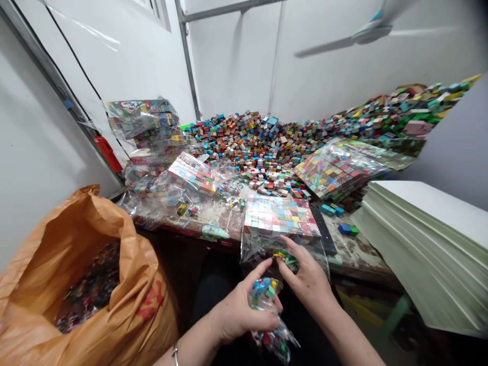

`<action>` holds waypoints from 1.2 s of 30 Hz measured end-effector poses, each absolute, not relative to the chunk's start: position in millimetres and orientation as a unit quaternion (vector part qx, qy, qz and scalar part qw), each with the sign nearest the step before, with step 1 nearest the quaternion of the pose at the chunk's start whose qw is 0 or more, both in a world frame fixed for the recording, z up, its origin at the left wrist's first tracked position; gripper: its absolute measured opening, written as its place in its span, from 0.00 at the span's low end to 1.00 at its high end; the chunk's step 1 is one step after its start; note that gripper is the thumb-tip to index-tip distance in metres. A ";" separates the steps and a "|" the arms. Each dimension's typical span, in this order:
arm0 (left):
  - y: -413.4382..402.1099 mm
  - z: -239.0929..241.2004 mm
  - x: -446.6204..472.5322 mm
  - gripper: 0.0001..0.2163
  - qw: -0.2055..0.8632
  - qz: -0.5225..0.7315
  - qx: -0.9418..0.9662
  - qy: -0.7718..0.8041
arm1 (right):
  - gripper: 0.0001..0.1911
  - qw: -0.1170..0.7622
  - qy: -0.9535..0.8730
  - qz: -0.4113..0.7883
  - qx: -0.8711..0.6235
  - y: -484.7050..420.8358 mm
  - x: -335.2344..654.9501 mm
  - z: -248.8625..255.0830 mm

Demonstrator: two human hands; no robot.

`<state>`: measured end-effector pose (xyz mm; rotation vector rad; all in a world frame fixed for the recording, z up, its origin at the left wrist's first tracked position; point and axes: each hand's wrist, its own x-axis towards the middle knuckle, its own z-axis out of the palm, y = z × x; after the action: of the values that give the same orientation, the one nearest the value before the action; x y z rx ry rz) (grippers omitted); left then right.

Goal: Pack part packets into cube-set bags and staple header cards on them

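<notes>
My left hand (238,310) is closed around small clear plastic packets of colourful pieces (269,290), and more packets hang below the palm. My right hand (310,279) has its thumb and fingers around another small packet with green and yellow pieces (287,260). That packet is at the near end of a clear plastic bag (255,249). Inside the bag, a flat block of small multicoloured cubes (280,213) lies at the table's front edge. The left index fingertip comes close to the right thumb.
Loose coloured cubes (244,137) are heaped along the wall. Bagged cube blocks are stacked at left (147,122) and right (335,168). An orange sack (141,264) of small packets stands at left. White-green sheets (427,249) are piled at right. A fan (371,33) hangs above.
</notes>
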<state>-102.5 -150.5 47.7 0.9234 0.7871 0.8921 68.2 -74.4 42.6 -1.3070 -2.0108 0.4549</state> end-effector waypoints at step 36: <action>-132.2 43.0 -117.8 0.20 0.342 0.515 0.551 0.560 | 0.22 0.281 -0.806 0.038 -0.520 -97.1 127.8 33.0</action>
<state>-117.8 -132.2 43.0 1.4339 1.4562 1.3405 127.8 -97.1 33.0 -1.3929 -2.1608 0.1018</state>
